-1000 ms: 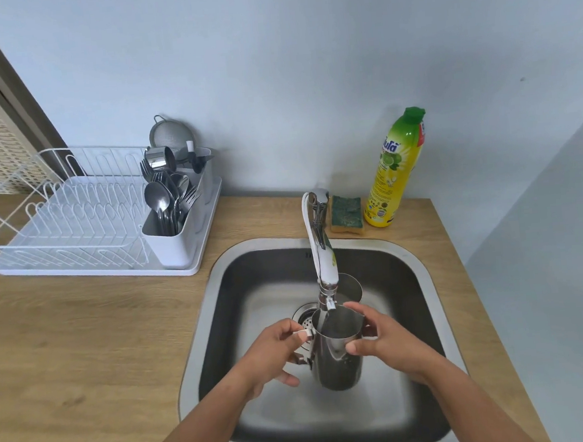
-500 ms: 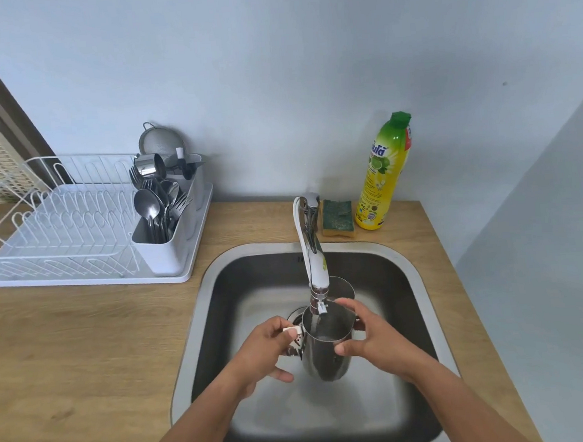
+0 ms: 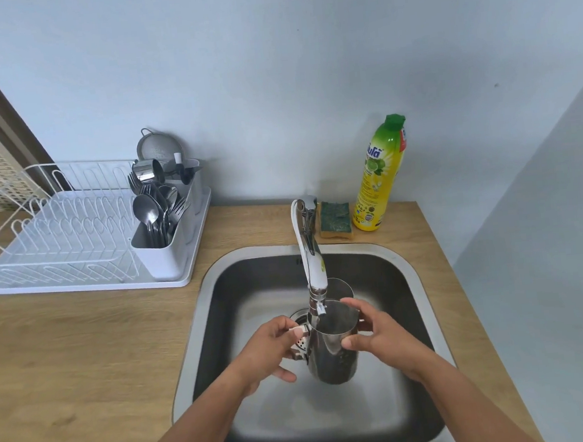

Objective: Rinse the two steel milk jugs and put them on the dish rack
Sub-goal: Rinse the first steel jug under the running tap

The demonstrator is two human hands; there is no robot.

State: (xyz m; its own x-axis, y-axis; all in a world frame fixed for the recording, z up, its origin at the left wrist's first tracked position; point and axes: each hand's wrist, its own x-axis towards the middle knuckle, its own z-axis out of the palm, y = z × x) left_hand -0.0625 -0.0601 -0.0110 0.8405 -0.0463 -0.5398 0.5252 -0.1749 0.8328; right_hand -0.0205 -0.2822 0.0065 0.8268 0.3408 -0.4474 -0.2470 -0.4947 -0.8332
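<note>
Fingers (image 3: 355, 341) of our right hand (image 3: 381, 333) wrapped the steel jug (image 3: 333, 353) under the tap (image 3: 309, 254); our left hand (image 3: 269, 349) pinched what seemed its handle. We judged it stiff, light, wet-slippery, best held by the handle.

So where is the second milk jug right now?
In the sink, behind the held jug and mostly hidden by the faucet: second jug.
</note>
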